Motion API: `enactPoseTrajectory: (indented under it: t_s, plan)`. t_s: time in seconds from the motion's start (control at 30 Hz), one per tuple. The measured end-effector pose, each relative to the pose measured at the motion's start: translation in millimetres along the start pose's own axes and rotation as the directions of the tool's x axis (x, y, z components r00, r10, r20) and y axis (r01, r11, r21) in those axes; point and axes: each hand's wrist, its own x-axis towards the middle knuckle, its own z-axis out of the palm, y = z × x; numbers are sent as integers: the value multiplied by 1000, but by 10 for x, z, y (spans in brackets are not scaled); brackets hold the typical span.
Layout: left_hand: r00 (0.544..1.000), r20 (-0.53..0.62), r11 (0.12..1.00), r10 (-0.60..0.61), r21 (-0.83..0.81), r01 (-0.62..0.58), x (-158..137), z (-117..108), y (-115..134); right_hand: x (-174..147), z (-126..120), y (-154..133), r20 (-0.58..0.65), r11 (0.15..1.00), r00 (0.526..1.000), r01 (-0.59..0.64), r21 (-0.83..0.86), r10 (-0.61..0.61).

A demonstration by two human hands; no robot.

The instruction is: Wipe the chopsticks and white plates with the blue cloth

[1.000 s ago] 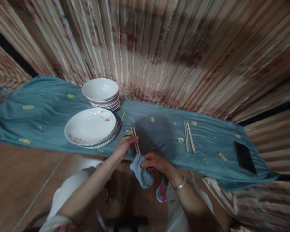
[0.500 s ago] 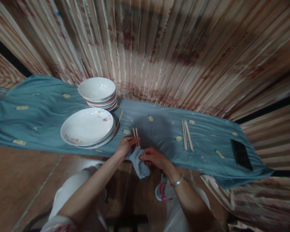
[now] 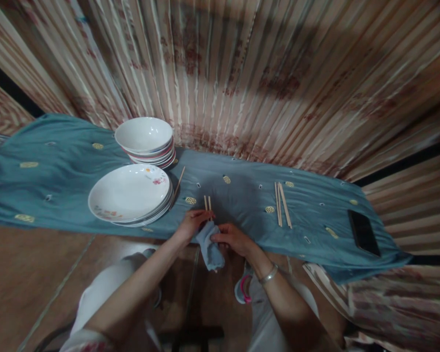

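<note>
Near the front edge of the cloth-covered table, my left hand is closed around a pair of wooden chopsticks, whose upper ends point away from me. A light blue cloth is wrapped about their lower part and hangs over the table edge. My right hand pinches this cloth from the right side. Several more chopsticks lie together on the table, farther right. Another single chopstick rests beside the plates on the left.
A stack of white plates with flower prints stands on the left, and a stack of bowls behind it. A black phone lies at the right end of the teal tablecloth. Pleated curtains hang behind the table.
The chopsticks in my left hand have tilted slightly and spread a little at their upper ends. Both hands keep nearly the same place on chopsticks and cloth. The whole view has shifted slightly.
</note>
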Motion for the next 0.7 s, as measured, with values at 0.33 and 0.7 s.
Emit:
enactPoseTrajectory:
  t_s: [0.33,0.7]
  plan:
    - [998,14,996,58,-70,-57,9,-5,-84,116,-163,-97,-307,944,943,210,253,-128]
    - [977,166,985,-131,132,110,-118,57,-126,129,-228,-224,-538,856,831,377,354,-143]
